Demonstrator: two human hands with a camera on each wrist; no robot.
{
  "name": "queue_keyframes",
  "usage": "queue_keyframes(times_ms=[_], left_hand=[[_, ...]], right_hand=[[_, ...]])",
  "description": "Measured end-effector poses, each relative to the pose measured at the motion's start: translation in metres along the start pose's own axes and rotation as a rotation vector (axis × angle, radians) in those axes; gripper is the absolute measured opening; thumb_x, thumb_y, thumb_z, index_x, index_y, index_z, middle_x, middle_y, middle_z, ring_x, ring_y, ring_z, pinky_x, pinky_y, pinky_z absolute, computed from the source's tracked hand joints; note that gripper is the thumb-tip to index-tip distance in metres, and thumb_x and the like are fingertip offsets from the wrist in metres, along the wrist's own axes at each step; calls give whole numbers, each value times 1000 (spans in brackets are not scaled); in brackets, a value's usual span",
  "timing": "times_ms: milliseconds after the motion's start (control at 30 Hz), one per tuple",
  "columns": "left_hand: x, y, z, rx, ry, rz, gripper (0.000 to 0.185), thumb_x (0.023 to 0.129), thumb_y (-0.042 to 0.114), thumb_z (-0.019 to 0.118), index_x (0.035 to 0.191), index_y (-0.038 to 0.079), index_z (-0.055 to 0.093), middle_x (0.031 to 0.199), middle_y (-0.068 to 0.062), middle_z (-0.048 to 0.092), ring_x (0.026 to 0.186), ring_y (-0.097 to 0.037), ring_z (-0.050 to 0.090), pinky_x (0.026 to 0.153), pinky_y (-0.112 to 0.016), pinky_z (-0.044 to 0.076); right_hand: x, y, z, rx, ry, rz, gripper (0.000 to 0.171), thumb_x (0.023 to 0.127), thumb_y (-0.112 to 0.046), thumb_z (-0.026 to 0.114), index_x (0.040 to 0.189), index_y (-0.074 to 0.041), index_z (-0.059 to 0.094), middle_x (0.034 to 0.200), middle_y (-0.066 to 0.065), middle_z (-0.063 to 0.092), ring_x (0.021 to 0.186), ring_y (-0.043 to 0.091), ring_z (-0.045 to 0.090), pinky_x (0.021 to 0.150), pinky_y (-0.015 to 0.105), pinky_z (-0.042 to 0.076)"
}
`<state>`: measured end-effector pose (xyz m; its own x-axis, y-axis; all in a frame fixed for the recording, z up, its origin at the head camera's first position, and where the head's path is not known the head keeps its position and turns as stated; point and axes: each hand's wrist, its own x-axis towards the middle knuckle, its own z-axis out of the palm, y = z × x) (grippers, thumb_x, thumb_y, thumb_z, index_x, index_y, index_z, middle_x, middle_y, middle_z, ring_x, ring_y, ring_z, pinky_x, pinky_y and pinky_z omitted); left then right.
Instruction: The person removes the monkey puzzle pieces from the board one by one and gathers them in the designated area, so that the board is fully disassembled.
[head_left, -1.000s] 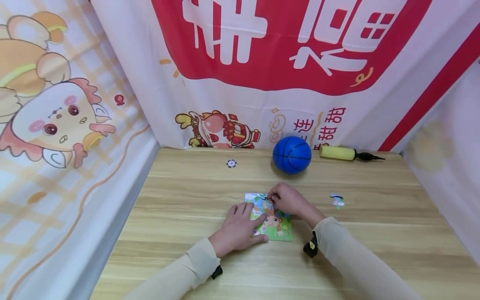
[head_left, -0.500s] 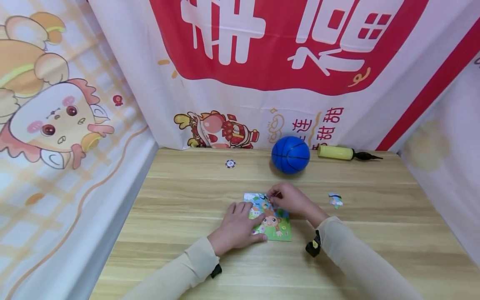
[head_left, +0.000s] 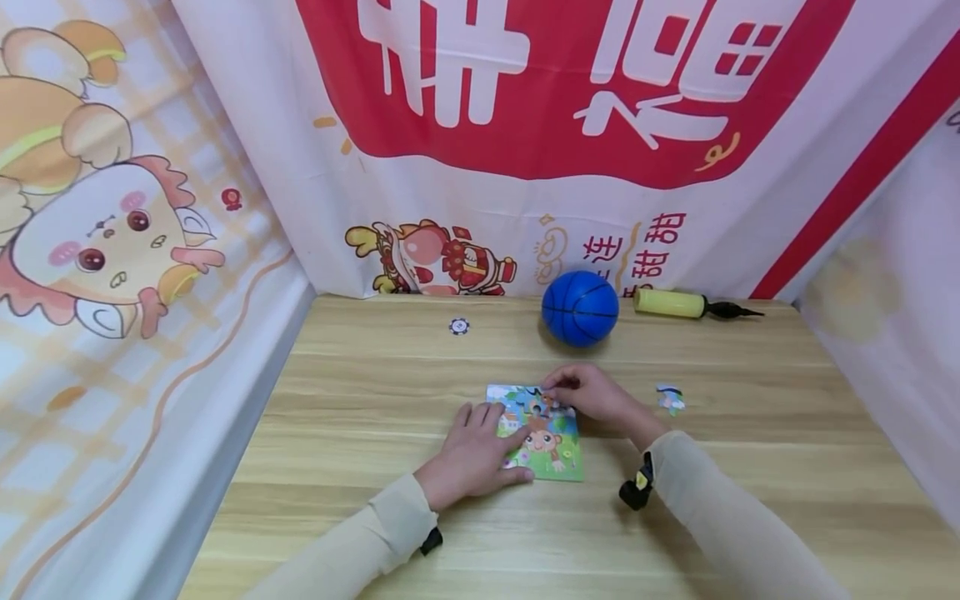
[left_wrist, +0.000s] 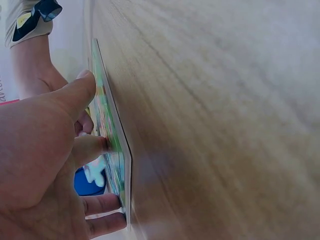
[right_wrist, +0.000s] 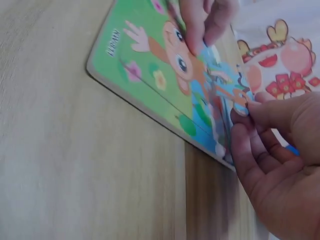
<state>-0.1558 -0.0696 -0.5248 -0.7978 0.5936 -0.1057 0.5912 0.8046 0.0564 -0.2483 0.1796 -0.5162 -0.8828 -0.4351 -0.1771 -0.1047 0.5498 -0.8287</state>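
A small jigsaw board (head_left: 561, 468) with a monkey picture and green edges lies flat on the wooden table. My left hand (head_left: 474, 457) rests on its left side, fingers spread and fingertips pressing the picture. Over the board's upper right part, my right hand (head_left: 596, 395) pinches a jigsaw piece (right_wrist: 234, 96) between thumb and fingers. That piece is tilted up from the board in the right wrist view. Part of the picture beneath is hidden by both hands. A loose jigsaw piece (head_left: 671, 399) lies on the table to the right of the right hand.
Behind the board sits a blue basketball (head_left: 580, 308). A yellow hand pump (head_left: 671, 303) with a black nozzle lies to its right, close to the back curtain. A small round chip-like disc (head_left: 459, 327) is at the back left of the table (head_left: 375, 400).
My right hand has shifted a little to the right, from the board's upper middle to its upper right corner, with the piece still pinched. The left hand has stayed in place.
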Motion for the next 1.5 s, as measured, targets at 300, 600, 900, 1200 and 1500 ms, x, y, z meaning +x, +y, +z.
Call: queue_keyframes(times_ms=[300,600,900,1200,1500], left_hand=[[-1,0,0,-5,3,1,79,91,80,41,157,36,38,154,-20,32,140,-39,31,114,-65,20],[-2,0,-1,7,-4,-8,79,91,79,41,157,37,37,155,-19,32,142,-38,29,116,-64,16],[-1,1,-2,-3,-5,-11,79,91,79,42,157,36,38,155,-19,32,142,-38,29,116,-64,15],[-1,2,-3,10,-13,-10,79,91,79,43,157,36,39,154,-19,33,140,-37,31,116,-64,16],[-4,0,-5,-26,-24,-16,78,92,78,44,157,36,38,157,-19,30,143,-38,28,117,-64,12]], right_hand=[[-20,22,-54,64,-68,87,20,100,-19,67,116,-9,73,110,8,69,95,25,61,84,44,55],[-41,50,-93,41,-58,184,22,102,-13,63,120,-3,71,114,12,67,97,26,57,84,43,53],[-41,52,-93,-12,-57,180,21,101,-12,64,118,-3,71,110,10,68,93,26,57,79,40,54],[-40,54,-88,-50,-38,171,20,100,-11,64,117,-4,72,107,9,67,90,26,56,78,39,53],[-40,56,-82,-61,-2,173,25,105,-21,59,120,-6,72,112,9,68,93,26,59,77,39,54]])
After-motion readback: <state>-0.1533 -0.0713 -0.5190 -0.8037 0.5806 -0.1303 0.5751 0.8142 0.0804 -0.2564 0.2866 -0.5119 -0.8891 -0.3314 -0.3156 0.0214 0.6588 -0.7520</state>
